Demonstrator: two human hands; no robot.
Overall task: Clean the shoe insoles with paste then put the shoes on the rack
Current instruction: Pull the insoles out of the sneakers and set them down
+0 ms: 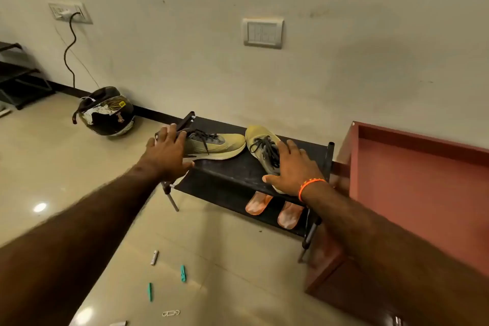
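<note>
Two shoes [215, 144], two insoles [258, 204]

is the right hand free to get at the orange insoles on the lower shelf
Probably yes. The right hand rests open on a shoe on the rack's top shelf, holding nothing, and the orange insoles lie just below it, poking out past the shelf's open front edge.

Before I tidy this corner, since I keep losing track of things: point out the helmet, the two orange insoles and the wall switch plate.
helmet [107, 111]: head view, on its patterned shell.
orange insoles [258, 206]: head view, on the left one's whitened surface, lower shelf.
wall switch plate [263, 33]: head view, on its middle.
</note>
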